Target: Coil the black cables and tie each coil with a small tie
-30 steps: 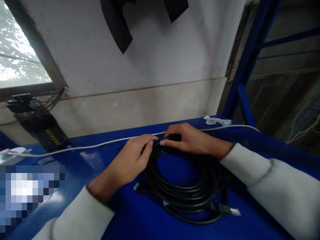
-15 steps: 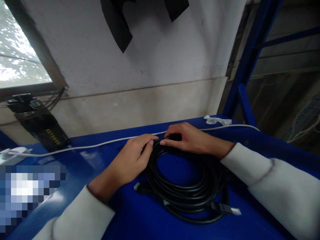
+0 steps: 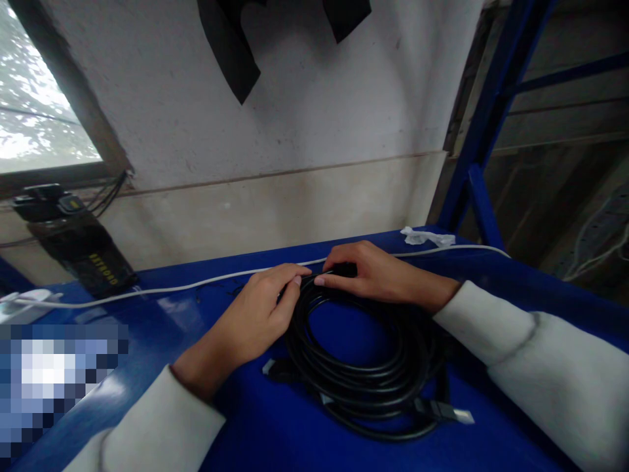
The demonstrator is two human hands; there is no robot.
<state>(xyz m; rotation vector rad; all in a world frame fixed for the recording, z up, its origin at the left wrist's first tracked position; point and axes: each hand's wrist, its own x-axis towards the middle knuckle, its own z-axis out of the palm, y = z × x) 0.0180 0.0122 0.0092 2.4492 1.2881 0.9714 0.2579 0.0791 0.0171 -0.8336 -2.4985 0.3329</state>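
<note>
A thick black cable lies coiled in several loops on the blue table. One plug with a metal tip points right at the coil's near side, and another plug sticks out at its left. My left hand is closed on the far left part of the coil, thumb and fingers pinching the cable. Just to its right, my right hand closes its thumb and fingers around the far part of the coil. Exactly what lies under the fingertips is partly hidden.
A white cord runs along the back of the table to a white power strip at left. Behind it stands a dark bottle. Crumpled clear plastic lies at the back right, near a blue metal frame.
</note>
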